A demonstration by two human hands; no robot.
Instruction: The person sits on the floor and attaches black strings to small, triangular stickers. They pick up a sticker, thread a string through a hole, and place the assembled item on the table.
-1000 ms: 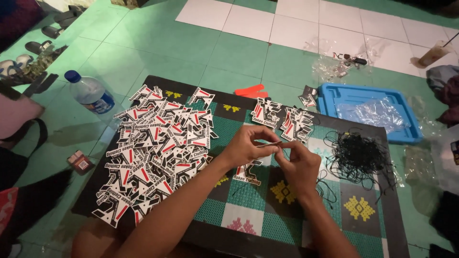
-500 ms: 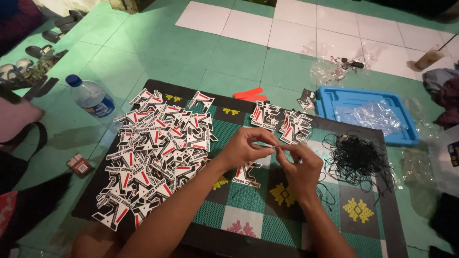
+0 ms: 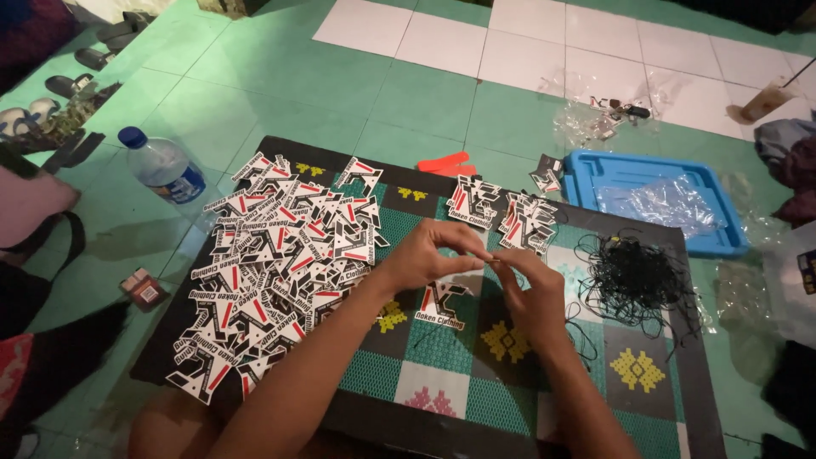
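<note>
The left hand [image 3: 425, 255] and the right hand [image 3: 531, 293] are meeting fingertip to fingertip above the patterned mat [image 3: 442, 382]; the fingers of both are pinching closed on a thin black string [image 3: 493, 257], which is barely showing between them. A black, white and red paper tag [image 3: 442, 304] is hanging just beneath the left hand (whether the string is already passing through it cannot be told). The step in hand appears to be the stringing of this tag; the next move is likely calling for a steady pinch and a fine pull, keeping the string taut. A large heap of tags [image 3: 272, 263] is lying at left; a tangle of black strings [image 3: 633, 276] is lying at right, near a blue tray [image 3: 586, 170].
</note>
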